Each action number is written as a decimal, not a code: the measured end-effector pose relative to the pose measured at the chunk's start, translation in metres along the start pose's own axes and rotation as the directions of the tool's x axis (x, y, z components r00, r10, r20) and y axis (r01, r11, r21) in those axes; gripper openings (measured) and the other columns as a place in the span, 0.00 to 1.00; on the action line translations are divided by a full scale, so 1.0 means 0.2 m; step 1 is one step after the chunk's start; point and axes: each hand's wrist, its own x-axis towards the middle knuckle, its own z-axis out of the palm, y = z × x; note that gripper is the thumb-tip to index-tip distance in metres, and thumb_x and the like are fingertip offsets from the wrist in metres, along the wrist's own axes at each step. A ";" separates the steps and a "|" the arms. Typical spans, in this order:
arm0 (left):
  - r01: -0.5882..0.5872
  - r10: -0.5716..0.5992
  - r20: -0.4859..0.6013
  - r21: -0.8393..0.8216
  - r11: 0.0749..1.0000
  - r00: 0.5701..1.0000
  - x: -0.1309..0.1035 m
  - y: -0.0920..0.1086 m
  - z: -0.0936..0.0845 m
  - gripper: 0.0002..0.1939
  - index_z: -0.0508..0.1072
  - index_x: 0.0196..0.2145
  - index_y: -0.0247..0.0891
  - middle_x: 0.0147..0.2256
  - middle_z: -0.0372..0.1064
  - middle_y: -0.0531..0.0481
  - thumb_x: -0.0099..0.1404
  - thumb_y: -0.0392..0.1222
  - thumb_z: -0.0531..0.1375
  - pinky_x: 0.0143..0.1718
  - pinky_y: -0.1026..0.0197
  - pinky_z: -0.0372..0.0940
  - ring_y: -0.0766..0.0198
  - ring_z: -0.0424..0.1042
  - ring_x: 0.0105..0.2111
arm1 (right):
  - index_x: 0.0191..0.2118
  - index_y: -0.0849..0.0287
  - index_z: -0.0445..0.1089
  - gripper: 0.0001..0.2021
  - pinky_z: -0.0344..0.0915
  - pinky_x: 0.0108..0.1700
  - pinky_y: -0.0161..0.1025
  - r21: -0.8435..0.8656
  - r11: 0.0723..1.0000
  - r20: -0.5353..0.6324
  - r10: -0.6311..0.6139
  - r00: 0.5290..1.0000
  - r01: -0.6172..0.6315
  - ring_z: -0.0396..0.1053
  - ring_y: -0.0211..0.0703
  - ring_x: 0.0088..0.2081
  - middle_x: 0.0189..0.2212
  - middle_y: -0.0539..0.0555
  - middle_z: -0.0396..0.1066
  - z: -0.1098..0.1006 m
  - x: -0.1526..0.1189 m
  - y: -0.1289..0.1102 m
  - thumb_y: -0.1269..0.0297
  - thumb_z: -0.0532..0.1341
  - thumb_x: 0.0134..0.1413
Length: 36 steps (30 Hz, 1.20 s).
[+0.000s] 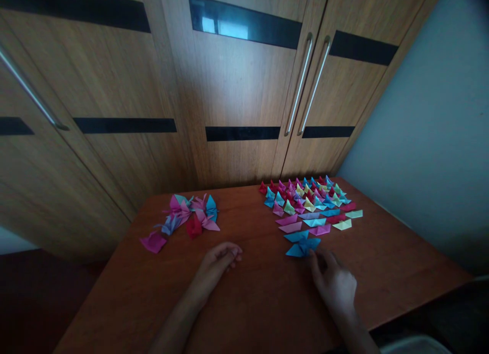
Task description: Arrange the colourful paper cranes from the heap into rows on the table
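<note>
My right hand (336, 282) is at the right side of the table, thumb and fingers pinched at the edge of a blue origami piece (303, 246) with pointed flaps, which lies flat on the wood. My left hand (219, 260) rests near the middle, fingers curled in and no object visible in them. Just beyond the blue piece lie flat folded paper strips (314, 222) in pink, blue, red and yellow. Behind these stand rows of small origami boats (308, 204) in many colours. A loose heap of folded papers (193, 216), pink, blue and red, lies on the left.
The brown table (252, 303) meets a wooden wardrobe (237, 89) with metal handles at its far edge. A pale wall (428, 140) borders the right side. A single magenta folded paper (153, 242) sits at the heap's near left end.
</note>
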 end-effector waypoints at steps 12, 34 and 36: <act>-0.164 0.564 -0.487 0.643 0.748 0.666 -0.01 0.06 -0.21 0.10 0.71 0.34 0.40 0.36 0.69 0.48 0.62 0.47 0.55 0.40 0.57 0.62 0.57 0.68 0.37 | 0.23 0.58 0.65 0.15 0.52 0.26 0.31 0.623 0.775 0.341 -0.396 0.852 0.111 0.62 0.34 0.22 0.19 0.47 0.65 0.26 0.13 -0.77 0.61 0.54 0.59; 0.092 0.233 -0.654 0.422 0.902 0.720 -0.07 0.02 -0.33 0.17 0.74 0.32 0.38 0.31 0.75 0.50 0.59 0.54 0.56 0.35 0.60 0.63 0.55 0.72 0.33 | 0.22 0.58 0.65 0.14 0.52 0.27 0.32 0.745 0.667 0.368 -0.396 0.842 -0.012 0.59 0.34 0.23 0.19 0.47 0.62 0.34 0.11 -0.83 0.60 0.55 0.56; 0.072 0.231 -0.691 0.379 0.922 0.685 -0.11 0.04 -0.32 0.15 0.73 0.33 0.39 0.31 0.74 0.50 0.58 0.53 0.57 0.36 0.59 0.63 0.56 0.72 0.34 | 0.22 0.59 0.65 0.15 0.52 0.27 0.32 0.764 0.644 0.379 -0.387 0.840 -0.048 0.59 0.34 0.23 0.19 0.47 0.62 0.34 0.11 -0.83 0.59 0.55 0.57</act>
